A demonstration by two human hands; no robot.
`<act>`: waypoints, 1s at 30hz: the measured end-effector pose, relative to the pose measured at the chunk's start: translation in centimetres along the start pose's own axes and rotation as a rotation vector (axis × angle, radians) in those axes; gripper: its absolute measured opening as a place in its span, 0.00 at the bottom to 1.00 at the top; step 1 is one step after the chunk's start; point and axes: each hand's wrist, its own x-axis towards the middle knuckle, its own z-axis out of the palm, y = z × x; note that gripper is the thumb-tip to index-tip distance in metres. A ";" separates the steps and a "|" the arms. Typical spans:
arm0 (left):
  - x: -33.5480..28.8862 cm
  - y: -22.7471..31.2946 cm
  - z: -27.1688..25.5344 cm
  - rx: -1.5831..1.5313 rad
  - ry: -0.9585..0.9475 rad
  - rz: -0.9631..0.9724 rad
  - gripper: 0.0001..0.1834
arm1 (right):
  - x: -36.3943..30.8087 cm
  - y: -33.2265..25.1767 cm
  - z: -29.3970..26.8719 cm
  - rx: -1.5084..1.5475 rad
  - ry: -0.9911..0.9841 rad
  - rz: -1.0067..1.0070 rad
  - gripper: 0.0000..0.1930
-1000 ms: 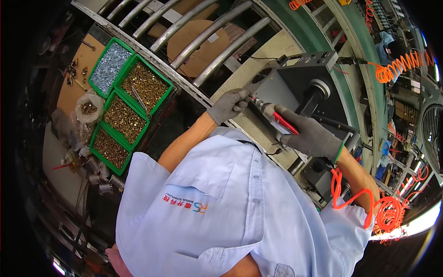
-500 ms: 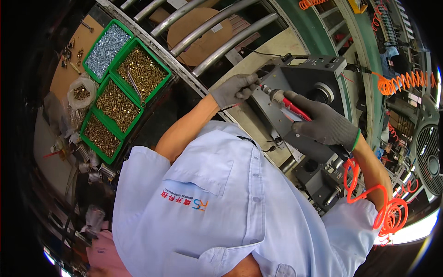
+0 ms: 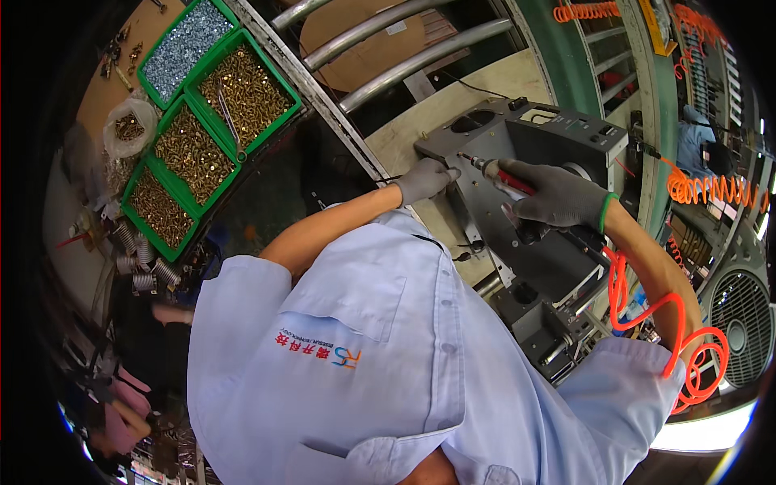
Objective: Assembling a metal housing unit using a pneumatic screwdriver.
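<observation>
Partway through, we'd judge: the red driver point(image 3: 513, 184) has its tip at the left edge of the grey housing point(image 3: 493, 218).
Here we are, housing right of centre, its cavity exposed; we can't make out which fastenings are done or count what's left. Our right hand point(image 3: 558, 196) is wrapped around the driver, forearm angled in from near right, tip pointing far left. Our left hand point(image 3: 426, 179) reaches in from the left, fingers bunched beside that edge; whether they pinch anything, we can't tell. Green trays point(image 3: 275, 127) lie well left.
</observation>
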 end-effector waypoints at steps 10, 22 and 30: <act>-0.1 0.3 0.7 0.147 0.196 0.059 0.25 | 0.9 0.9 -0.3 0.073 -0.028 -0.020 0.34; 0.2 0.5 0.4 0.211 0.206 0.031 0.24 | 2.0 1.9 -0.7 0.131 -0.004 -0.043 0.31; 0.5 0.0 0.2 0.233 0.189 0.037 0.24 | 2.3 0.9 -1.6 0.082 -0.048 -0.025 0.34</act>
